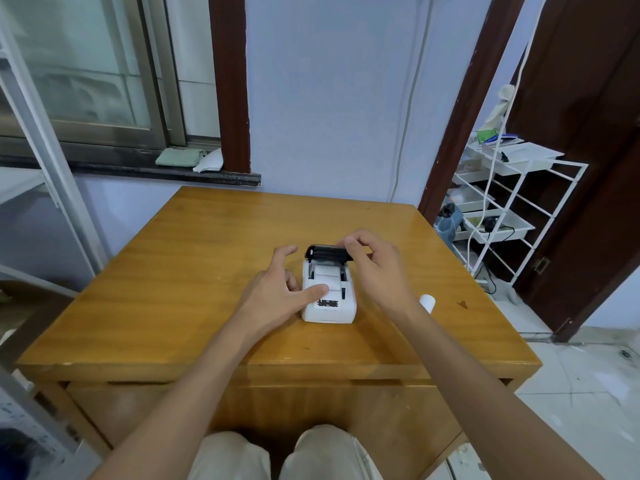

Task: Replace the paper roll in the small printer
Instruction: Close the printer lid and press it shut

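Both hands are on the small printer (328,296), which stands near the middle of the wooden table (194,271). My judgement is that the lid is about to be closed over the paper. The left hand (277,292) lies open beside the printer, and its thumb presses the paper end flat on the white body. The right hand (375,268) pinches the black lid (327,253), which stands raised at the far end.

What could go wrong: if the thumb lifts too early, the paper end may slip back into the compartment, and then the lid closes with no paper under the roller. If the lid goes down crooked, the strip may be caught at an angle.

The printer is white, with rounded corners, and a roll of white paper sits in its open compartment. Another paper roll (427,302) lies on the table just beside the right wrist, partly hidden.
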